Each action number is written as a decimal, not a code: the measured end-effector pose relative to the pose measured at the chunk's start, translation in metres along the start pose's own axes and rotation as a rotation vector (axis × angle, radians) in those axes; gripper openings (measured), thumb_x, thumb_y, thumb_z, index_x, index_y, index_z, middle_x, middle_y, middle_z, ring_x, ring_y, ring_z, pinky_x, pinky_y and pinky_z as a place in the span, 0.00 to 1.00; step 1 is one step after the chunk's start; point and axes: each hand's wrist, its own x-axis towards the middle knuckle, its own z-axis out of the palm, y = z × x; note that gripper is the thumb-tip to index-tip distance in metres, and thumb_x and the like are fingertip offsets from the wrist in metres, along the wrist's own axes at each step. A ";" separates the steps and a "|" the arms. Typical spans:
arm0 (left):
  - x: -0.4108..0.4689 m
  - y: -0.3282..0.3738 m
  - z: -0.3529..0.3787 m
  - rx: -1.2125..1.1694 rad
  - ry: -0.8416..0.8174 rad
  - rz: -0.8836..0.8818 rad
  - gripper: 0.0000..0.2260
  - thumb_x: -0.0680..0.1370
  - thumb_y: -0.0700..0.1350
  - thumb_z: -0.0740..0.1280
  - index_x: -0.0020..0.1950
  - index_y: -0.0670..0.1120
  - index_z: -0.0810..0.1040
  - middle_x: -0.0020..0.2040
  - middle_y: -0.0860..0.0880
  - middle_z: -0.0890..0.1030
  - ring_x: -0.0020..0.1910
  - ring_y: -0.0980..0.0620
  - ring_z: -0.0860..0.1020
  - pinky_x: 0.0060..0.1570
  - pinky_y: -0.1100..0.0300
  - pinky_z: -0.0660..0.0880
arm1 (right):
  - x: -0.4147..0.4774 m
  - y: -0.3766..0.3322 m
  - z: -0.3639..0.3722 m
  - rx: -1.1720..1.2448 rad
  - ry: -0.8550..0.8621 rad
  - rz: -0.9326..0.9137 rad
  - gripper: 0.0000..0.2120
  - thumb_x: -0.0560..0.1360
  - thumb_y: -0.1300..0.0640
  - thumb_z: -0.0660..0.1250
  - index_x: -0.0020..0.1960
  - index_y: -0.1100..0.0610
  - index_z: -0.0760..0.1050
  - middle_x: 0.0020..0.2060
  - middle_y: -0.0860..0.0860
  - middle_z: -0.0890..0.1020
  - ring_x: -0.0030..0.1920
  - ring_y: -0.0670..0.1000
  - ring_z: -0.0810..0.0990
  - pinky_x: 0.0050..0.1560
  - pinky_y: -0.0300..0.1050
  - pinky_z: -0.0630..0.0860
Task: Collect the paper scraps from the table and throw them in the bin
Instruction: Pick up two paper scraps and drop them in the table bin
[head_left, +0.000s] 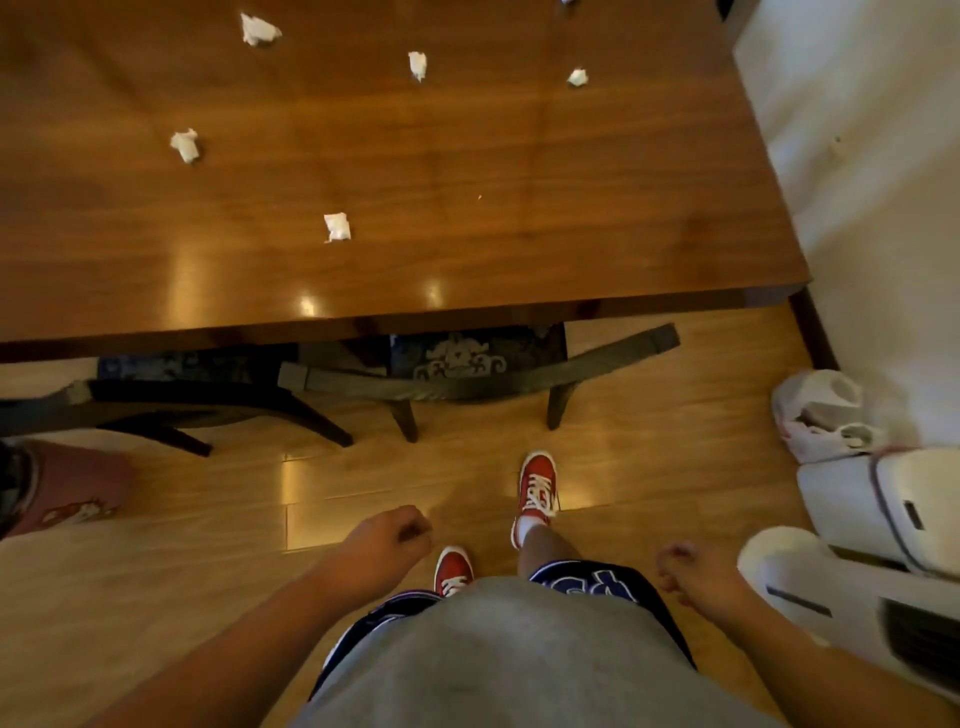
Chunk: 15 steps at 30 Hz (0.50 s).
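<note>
Paper scraps (337, 227) beyond both hands (387, 535).

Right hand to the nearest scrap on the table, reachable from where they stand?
Probably not yet. The right hand hangs low by the hip, away from the table. The nearest scrap lies left of centre, and a chair stands between. A step in should fix it.

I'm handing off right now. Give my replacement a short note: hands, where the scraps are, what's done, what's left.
Left hand: loosely curled, holding nothing visible. Right hand: the same. Both hang low, short of the polished brown wooden table.
Five crumpled white paper scraps lie on it; a possible sixth at the top edge.
Done: nothing visible.
Left: collect all, then bin them. Pink bin on the floor, left.
</note>
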 end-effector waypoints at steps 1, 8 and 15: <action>0.000 0.019 -0.003 -0.007 -0.001 0.038 0.03 0.77 0.55 0.65 0.47 0.59 0.77 0.44 0.55 0.81 0.43 0.58 0.79 0.41 0.66 0.72 | 0.000 -0.016 -0.012 -0.031 -0.015 -0.078 0.07 0.77 0.61 0.63 0.43 0.58 0.78 0.36 0.55 0.81 0.38 0.55 0.78 0.40 0.47 0.71; 0.012 0.148 -0.035 -0.051 0.065 0.232 0.04 0.77 0.57 0.65 0.50 0.63 0.77 0.45 0.63 0.81 0.47 0.65 0.78 0.44 0.69 0.75 | -0.031 -0.154 -0.099 -0.237 -0.068 -0.550 0.03 0.77 0.49 0.64 0.50 0.43 0.76 0.46 0.39 0.80 0.48 0.39 0.78 0.43 0.34 0.72; 0.064 0.231 -0.098 -0.206 0.137 0.274 0.05 0.77 0.55 0.65 0.52 0.63 0.77 0.46 0.59 0.81 0.44 0.66 0.79 0.39 0.70 0.75 | -0.008 -0.275 -0.149 -0.283 -0.034 -0.736 0.05 0.78 0.50 0.65 0.53 0.45 0.74 0.45 0.42 0.78 0.46 0.38 0.77 0.41 0.32 0.73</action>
